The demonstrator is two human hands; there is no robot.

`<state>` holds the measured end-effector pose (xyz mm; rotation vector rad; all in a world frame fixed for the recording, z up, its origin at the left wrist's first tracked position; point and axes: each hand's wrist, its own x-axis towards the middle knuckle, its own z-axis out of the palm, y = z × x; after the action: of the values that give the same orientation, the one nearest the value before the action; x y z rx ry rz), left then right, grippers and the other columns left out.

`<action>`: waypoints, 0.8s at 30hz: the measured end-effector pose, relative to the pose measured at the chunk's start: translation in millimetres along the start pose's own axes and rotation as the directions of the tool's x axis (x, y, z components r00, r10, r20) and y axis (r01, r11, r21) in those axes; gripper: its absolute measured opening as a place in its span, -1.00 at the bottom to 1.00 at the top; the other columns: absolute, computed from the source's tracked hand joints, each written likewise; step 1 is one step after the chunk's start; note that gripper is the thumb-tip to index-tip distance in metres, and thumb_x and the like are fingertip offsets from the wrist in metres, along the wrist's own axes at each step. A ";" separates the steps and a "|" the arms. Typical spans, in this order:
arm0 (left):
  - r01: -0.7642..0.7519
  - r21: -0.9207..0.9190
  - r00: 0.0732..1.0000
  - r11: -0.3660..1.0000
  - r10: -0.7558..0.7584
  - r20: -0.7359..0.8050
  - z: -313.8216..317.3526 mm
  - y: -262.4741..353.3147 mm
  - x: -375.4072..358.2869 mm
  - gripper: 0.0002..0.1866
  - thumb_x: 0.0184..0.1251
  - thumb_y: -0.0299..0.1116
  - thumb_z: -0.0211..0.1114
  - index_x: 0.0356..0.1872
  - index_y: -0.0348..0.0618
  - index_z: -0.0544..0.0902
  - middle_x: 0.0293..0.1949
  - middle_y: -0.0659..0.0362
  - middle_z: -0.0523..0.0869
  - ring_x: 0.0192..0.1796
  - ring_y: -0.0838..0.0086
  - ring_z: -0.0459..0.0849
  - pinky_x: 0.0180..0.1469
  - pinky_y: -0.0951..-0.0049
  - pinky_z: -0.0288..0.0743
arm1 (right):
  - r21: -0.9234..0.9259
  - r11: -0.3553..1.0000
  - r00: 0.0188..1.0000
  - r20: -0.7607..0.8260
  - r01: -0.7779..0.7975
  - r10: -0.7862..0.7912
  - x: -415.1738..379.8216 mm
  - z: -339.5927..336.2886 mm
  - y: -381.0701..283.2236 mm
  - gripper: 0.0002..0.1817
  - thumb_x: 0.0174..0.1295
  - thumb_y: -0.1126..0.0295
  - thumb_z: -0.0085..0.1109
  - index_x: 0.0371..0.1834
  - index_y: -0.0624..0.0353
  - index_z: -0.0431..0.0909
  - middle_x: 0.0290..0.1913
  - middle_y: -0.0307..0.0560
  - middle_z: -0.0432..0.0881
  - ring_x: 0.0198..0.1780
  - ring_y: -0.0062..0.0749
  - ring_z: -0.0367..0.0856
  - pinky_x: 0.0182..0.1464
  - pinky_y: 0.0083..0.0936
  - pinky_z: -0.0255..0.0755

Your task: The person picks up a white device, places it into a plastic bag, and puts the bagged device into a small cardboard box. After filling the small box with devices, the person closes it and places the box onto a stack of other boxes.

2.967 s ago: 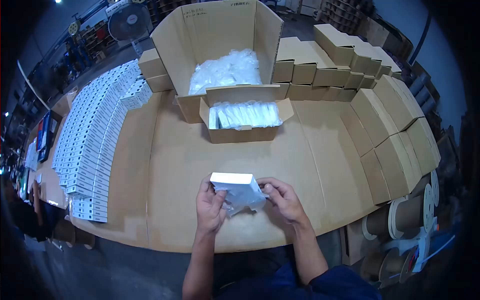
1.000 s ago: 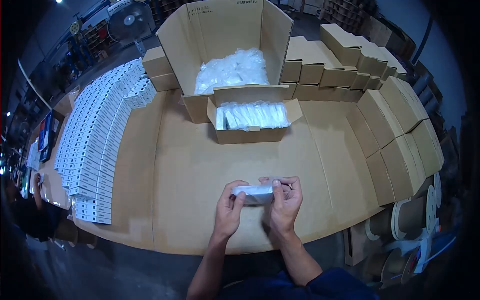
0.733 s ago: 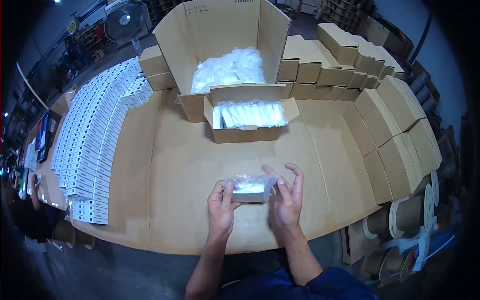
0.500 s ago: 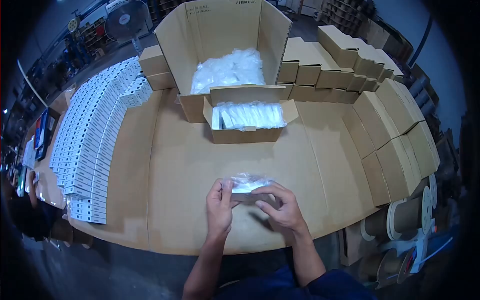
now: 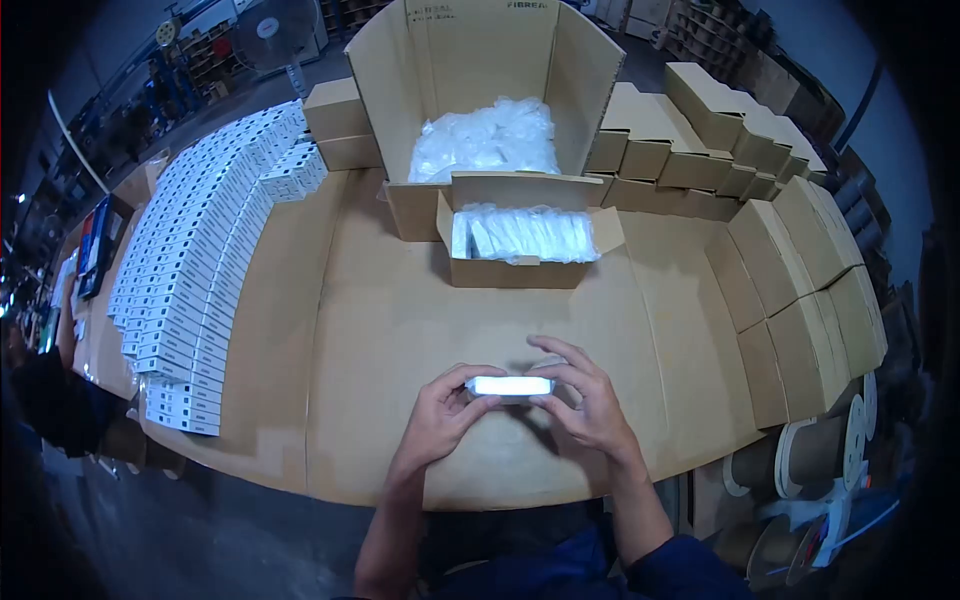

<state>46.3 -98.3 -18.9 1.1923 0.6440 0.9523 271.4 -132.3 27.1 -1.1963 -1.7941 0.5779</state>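
Observation:
A small white box (image 5: 510, 386), seemingly wrapped in clear plastic, is held above the near middle of the table. My left hand (image 5: 440, 418) pinches its left end between thumb and fingers. At its right end my right hand (image 5: 592, 408) grips with the thumb below and a finger above, another finger lifted away. Beyond both hands stands an open carton (image 5: 515, 275) with a row of plastic-wrapped white boxes (image 5: 530, 235) inside. Behind that, a large open carton (image 5: 415, 215) contains a heap of clear plastic bags (image 5: 485, 142).
Stacked white boxes (image 5: 190, 250) line the table's left side. Brown cartons (image 5: 780, 270) are piled along the right and back right. Cable spools (image 5: 800, 450) stand below the right edge. Another person's dark sleeve (image 5: 60, 400) shows at far left. A fan (image 5: 270, 40) stands behind.
The white box has turned so a bright white face shows, and loose plastic no longer stands up above it. My right hand's fingers have shifted to its end. The view has swung slightly left.

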 end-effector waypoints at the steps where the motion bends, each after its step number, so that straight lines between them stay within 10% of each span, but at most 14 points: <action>1: -0.003 0.029 1.000 1.000 0.003 0.007 -3.7 0.3 1.6 -0.69 0.47 -0.62 0.34 0.18 -0.39 0.61 0.09 0.05 0.68 0.22 0.40 0.66 0.30 0.38 0.59 | -0.034 0.999 0.999 0.042 0.025 -0.023 3.5 -3.9 1.6 -0.65 0.14 0.58 0.44 0.04 0.22 0.74 0.05 0.08 0.77 0.03 -0.01 0.73 0.05 -0.27 0.64; 5: 0.034 0.091 0.999 0.995 -0.037 0.038 -21.3 7.0 13.4 -0.65 0.46 -0.62 0.34 0.22 -0.39 0.58 0.13 0.08 0.67 0.25 0.42 0.64 0.32 0.38 0.56 | -0.070 0.993 0.970 0.221 -0.092 0.105 25.9 -10.7 -16.4 -0.63 0.09 0.64 0.43 0.02 0.21 0.74 -0.09 -0.01 0.76 -0.15 -0.15 0.75 -0.05 -0.33 0.65; 8: -0.021 -0.032 1.000 0.999 0.020 -0.018 -31.2 7.4 30.1 -0.55 0.46 -0.60 0.35 0.32 -0.37 0.48 0.23 0.08 0.61 0.32 0.41 0.58 0.31 0.38 0.56 | -0.118 0.976 0.952 0.268 0.185 -0.148 46.0 -13.3 -1.7 -0.64 0.15 0.60 0.41 0.04 0.19 0.68 -0.15 0.02 0.69 -0.25 -0.13 0.74 -0.20 -0.34 0.67; 12: -0.121 0.308 0.936 0.944 0.212 -0.281 -49.1 25.3 67.4 -0.33 0.48 -0.56 0.29 0.56 -0.09 0.30 0.39 -0.01 0.49 0.40 0.25 0.53 0.40 0.26 0.48 | -0.089 0.993 0.996 -0.036 0.077 -0.081 85.0 -8.1 -1.3 -0.76 0.23 0.61 0.38 -0.04 0.25 0.65 -0.21 -0.01 0.66 -0.28 -0.30 0.73 -0.32 -0.43 0.68; 15: -0.246 0.817 0.874 0.522 0.484 -0.046 -62.8 47.3 90.3 -0.31 0.45 -0.53 0.26 0.58 0.04 0.32 0.38 -0.06 0.49 0.40 0.05 0.51 0.45 0.14 0.41 | -0.026 0.999 0.962 -0.271 0.030 -0.035 111.5 9.5 11.8 -0.75 0.26 0.61 0.37 -0.01 0.27 0.62 -0.22 -0.05 0.65 -0.35 -0.44 0.69 -0.38 -0.51 0.65; 19: -0.252 0.918 0.885 0.306 0.458 0.090 -82.8 46.3 115.7 -0.43 0.44 -0.50 0.23 0.47 -0.03 0.45 0.38 -0.04 0.52 0.37 0.01 0.52 0.43 0.04 0.39 | -0.108 0.991 0.900 -0.420 0.075 -0.114 134.2 41.5 24.4 -0.65 0.26 0.61 0.36 0.12 0.26 0.61 -0.22 -0.01 0.64 -0.40 -0.38 0.65 -0.39 -0.47 0.63; 24: -0.210 0.888 0.886 0.409 0.464 -0.003 -97.4 26.5 121.9 -0.50 0.43 -0.52 0.23 0.39 -0.10 0.49 0.26 -0.06 0.63 0.34 0.01 0.56 0.41 0.07 0.40 | -0.237 0.969 0.888 -0.430 0.062 -0.162 146.9 66.3 31.3 -0.55 0.28 0.60 0.34 0.26 0.29 0.57 -0.18 0.11 0.61 -0.37 -0.22 0.71 -0.37 -0.36 0.65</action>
<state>15.8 56.8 -12.6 2.2314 1.2162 1.1664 207.8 19.0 30.0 -1.2402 -1.5378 0.0234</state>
